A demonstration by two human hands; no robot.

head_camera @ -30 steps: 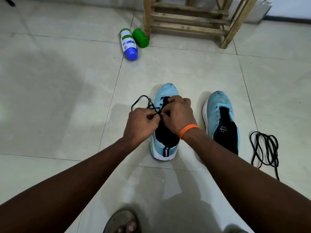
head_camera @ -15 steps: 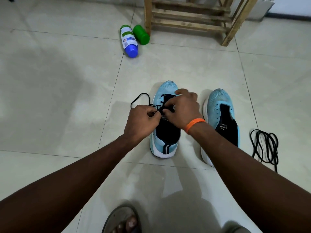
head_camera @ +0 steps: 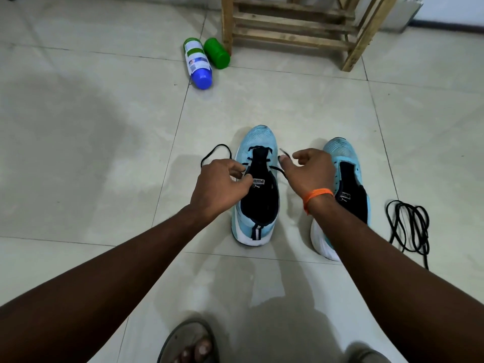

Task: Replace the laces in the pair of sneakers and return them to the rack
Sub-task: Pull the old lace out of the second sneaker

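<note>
Pinching one end of the lace (head_camera: 212,153) with the left hand (head_camera: 220,187), at the sneaker's (head_camera: 259,137) left edge. Pinching the other end with the right hand (head_camera: 309,171), between it and the second sneaker (head_camera: 340,150). Resting both on the floor (head_camera: 104,153), toes facing the rack (head_camera: 288,24).

My left hand (head_camera: 222,184) hovers just left of the light-blue knit sneaker (head_camera: 258,142), fingers curled, pinching the thin black lace (head_camera: 276,169). My right hand (head_camera: 310,171), just right of it, pinches the other end. Both forearms reach forward.
</note>
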